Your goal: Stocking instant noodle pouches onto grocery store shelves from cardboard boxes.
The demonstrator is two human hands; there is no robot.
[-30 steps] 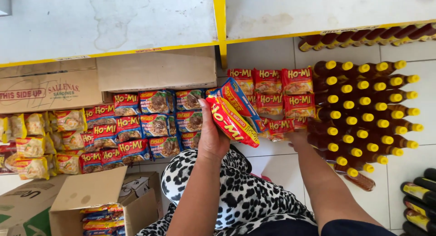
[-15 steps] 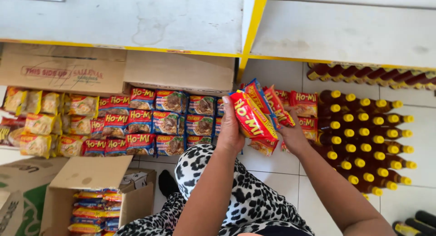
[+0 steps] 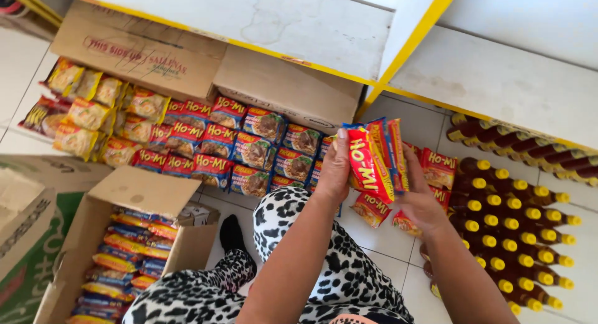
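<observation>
Lifted higher now, noodle packets (image 3: 374, 162) stay gripped by both hands (image 3: 336, 168), beside a packet-filled carton (image 3: 134, 193).

Held item: a bundle of instant noodle packets (image 3: 374, 162), several flat packs pressed together.
Colour: red fronts with yellow lettering, blue and yellow edges.
Pose: standing on edge, upright, tilted slightly right.
Grip: left hand (image 3: 333, 171) on one side, right hand (image 3: 420, 202) on the other.
Place: above the tiled floor.
</observation>
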